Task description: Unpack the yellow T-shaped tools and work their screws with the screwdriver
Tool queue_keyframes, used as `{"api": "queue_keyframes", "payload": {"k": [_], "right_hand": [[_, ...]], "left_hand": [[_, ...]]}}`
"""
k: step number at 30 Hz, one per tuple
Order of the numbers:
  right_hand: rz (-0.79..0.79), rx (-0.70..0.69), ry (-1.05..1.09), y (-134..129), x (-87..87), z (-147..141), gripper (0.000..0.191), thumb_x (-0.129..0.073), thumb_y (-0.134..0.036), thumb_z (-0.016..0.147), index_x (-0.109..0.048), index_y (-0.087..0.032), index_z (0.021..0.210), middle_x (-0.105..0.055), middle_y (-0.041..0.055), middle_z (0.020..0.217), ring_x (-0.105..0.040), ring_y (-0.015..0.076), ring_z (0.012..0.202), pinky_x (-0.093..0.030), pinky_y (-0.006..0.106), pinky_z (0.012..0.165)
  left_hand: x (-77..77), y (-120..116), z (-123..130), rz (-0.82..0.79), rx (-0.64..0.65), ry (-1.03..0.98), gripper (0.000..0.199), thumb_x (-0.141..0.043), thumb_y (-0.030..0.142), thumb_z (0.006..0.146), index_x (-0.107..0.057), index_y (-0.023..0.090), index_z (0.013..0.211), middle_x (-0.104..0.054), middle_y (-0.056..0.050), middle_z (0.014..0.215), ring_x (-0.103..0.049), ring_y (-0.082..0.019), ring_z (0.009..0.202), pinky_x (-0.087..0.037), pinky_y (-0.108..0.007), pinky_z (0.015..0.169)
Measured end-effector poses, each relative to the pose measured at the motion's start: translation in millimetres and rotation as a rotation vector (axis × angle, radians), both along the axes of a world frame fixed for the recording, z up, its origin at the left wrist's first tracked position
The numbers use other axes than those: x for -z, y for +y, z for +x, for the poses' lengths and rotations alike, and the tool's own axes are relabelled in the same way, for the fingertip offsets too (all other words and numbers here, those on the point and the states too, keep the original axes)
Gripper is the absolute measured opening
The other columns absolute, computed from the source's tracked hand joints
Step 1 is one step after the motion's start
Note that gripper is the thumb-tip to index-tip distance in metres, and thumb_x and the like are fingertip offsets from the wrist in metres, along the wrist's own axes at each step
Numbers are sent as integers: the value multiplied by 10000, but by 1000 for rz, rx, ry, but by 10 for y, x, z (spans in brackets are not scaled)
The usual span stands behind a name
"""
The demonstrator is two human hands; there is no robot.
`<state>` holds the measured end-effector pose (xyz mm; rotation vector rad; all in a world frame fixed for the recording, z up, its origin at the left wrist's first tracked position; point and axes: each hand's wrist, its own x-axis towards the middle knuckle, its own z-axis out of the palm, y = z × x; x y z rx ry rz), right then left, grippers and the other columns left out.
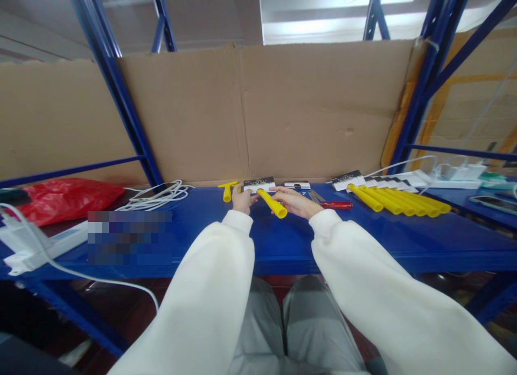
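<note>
A yellow tube [273, 203] with a black-and-white card [259, 183] at its far end lies between my two hands at the middle of the blue table. My left hand [242, 200] is closed on the card's left side. The fingers of my right hand [294, 199] reach to the card's right corner and the tube, closed on the card. Just left of my left hand is a yellow T-shaped piece [228, 191]. Another small card [297, 185] lies behind my right hand. Right of that hand are a red-handled tool [337, 205] and a metal tool [317, 196].
Several yellow tubes with cards [391, 200] lie in a row on the right. At left are a coiled white cable [161, 194], a red plastic bag [72, 197] and a power strip [60, 245]. A cardboard panel [315, 111] stands behind the blue table [283, 245].
</note>
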<state>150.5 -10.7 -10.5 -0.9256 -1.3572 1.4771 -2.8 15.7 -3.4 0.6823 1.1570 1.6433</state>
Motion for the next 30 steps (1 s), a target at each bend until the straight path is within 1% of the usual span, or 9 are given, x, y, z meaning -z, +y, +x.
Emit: {"api": "queue_keyframes", "payload": {"k": [7, 10, 12, 15, 20, 22, 25, 28, 30], "right_hand": [[6, 17, 39, 26, 22, -15, 303, -715, -179, 793, -582, -209, 1063, -704, 12, 835, -682, 151, 673, -581, 259, 610], [-2, 12, 68, 19, 25, -23, 401, -794, -208, 746, -552, -212, 1066, -704, 13, 837, -686, 159, 657, -582, 269, 602], [-9, 32, 68, 13, 19, -26, 456, -826, -202, 714, -539, -215, 1068, -703, 9, 831, -686, 159, 640, -584, 272, 597], [-13, 81, 54, 0, -3, -26, 427, -805, -155, 721, -540, -213, 1050, -696, 3, 808, -678, 154, 608, -589, 276, 588], [-18, 186, -21, -16, -37, -18, 479, -756, -149, 769, -506, -216, 1172, -686, 0, 747, -643, 151, 520, -559, 266, 496], [-25, 213, -63, -10, -38, -21, 458, -734, -166, 794, -506, -203, 1190, -673, -2, 711, -627, 147, 493, -545, 256, 476], [-24, 245, -97, 27, -42, -6, 363, -700, -151, 811, -546, -190, 1137, -651, -12, 653, -605, 139, 463, -525, 246, 452], [-24, 299, -86, 89, -113, 116, 251, -717, -105, 765, -605, -176, 978, -627, -14, 586, -591, 151, 449, -503, 255, 424], [4, 369, -78, 120, -232, 294, 174, -719, -77, 737, -622, -164, 853, -624, -2, 565, -591, 154, 459, -499, 254, 436]], "left_hand": [[-6, -26, 27, -11, 50, 54, 422, -550, -37, 846, -622, 139, 1222, -716, -151, 1065, -755, -196, 776, -541, -176, 509], [6, -41, 54, 4, 112, 38, 389, -557, -40, 849, -652, 128, 1186, -721, -154, 1068, -752, -191, 799, -532, -165, 505], [17, -45, 65, 19, 154, 23, 418, -598, -34, 832, -647, 112, 1221, -724, -162, 1065, -752, -201, 794, -541, -178, 512], [30, -47, 74, 36, 213, 27, 494, -614, -27, 825, -604, 90, 1305, -727, -173, 1061, -750, -201, 757, -540, -191, 503], [43, -48, 83, 55, 314, 56, 542, -585, 13, 862, -521, 88, 1395, -720, -189, 1107, -746, -190, 707, -511, -187, 470], [40, -56, 81, 41, 342, 88, 585, -606, 31, 857, -486, 97, 1426, -719, -192, 1114, -743, -188, 679, -504, -190, 462], [23, -78, 74, 14, 378, 146, 667, -638, 72, 849, -430, 148, 1477, -715, -184, 1150, -743, -189, 663, -499, -194, 456], [9, -96, 68, 15, 395, 167, 767, -670, 102, 833, -367, 239, 1525, -681, -173, 1252, -752, -200, 685, -491, -200, 455], [9, -96, 64, 24, 388, 165, 804, -686, 112, 825, -347, 277, 1535, -647, -174, 1315, -756, -203, 702, -483, -200, 457]]}}
